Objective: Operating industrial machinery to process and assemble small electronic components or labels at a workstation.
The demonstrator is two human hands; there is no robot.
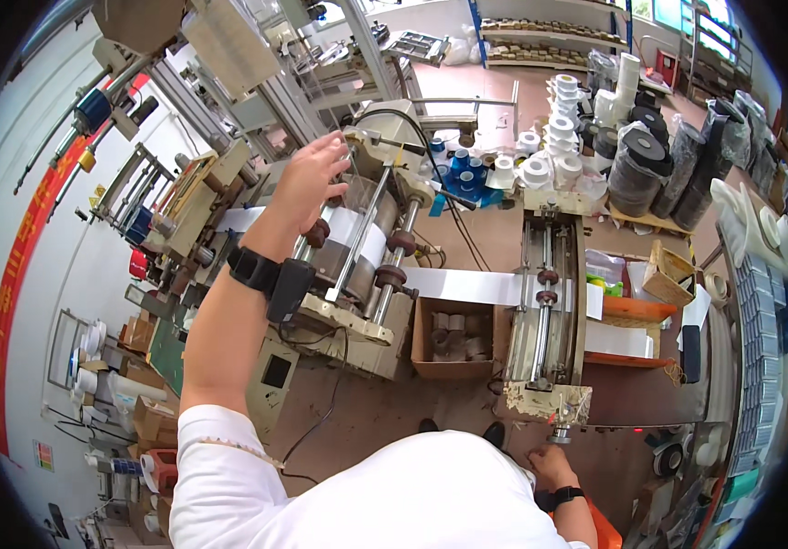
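Note:
My left hand point(310, 181) is raised over the far left part of a roller machine point(371, 233), its fingers stretched out and nothing visible in them. Below it, a white paper web point(357, 235) runs over the rollers, between metal bars with dark reddish collars. The white strip point(467, 285) carries on right to a second roller unit point(545, 302). Low beside my body is my right hand point(554, 465), just below a metal knob point(560, 435) at that unit's near end. Its fingers look bent but are mostly hidden, and contact with the knob cannot be made out.
A cardboard box point(453, 368) of paper cores stands between the two units. White rolls point(562, 119), blue rolls point(464, 174) and dark wrapped rolls point(639, 165) stand behind. At right are orange trays point(632, 311) and a wooden box point(669, 273). A black cable point(334, 403) hangs at left.

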